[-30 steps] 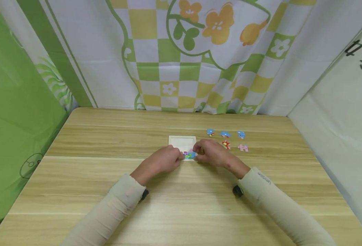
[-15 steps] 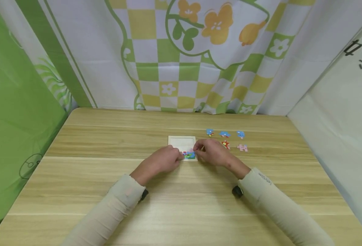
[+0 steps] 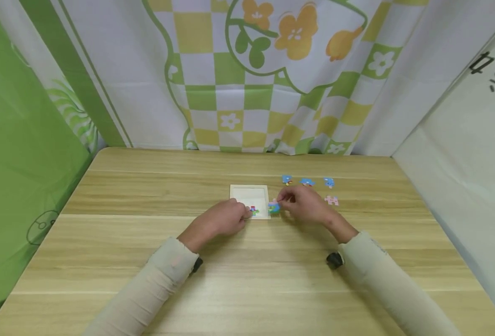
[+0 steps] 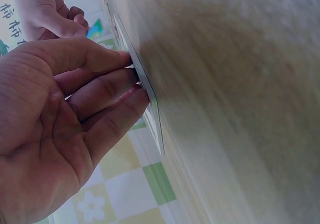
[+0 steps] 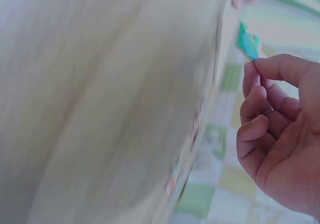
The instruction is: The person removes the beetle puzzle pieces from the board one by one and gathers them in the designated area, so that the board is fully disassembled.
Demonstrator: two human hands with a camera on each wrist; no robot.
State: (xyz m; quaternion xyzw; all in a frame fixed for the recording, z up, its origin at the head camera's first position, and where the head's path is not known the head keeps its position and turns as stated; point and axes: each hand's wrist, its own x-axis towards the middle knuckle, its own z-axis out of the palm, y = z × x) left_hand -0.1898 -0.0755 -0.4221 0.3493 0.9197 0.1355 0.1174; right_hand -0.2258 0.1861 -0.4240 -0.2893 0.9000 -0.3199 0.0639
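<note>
My left hand (image 3: 223, 217) grips the near left edge of a shallow square puzzle tray (image 3: 249, 186); in the left wrist view its thumb and fingertips (image 4: 139, 98) meet at the tray's rim. A small colourful jigsaw piece (image 3: 254, 211) lies in the tray beside those fingers, partly covered by them. Just off the tray's right side, my right hand (image 3: 303, 204) pinches a blue, green and pink jigsaw piece (image 3: 274, 207) between thumb and index finger. That piece (image 5: 248, 42) is tilted and raised above the table in the right wrist view, the other fingers loosely curled below.
Loose jigsaw pieces lie right of the tray: three blue ones in a back row, among them a corner one (image 3: 287, 179), and a pink one (image 3: 331, 200) nearer. A floral curtain (image 3: 230, 102) hangs behind the wooden table (image 3: 247, 289).
My right hand has drawn the blue, green and pink jigsaw piece out of the tray to the right. It now covers the red piece seen earlier. My left hand stays put.
</note>
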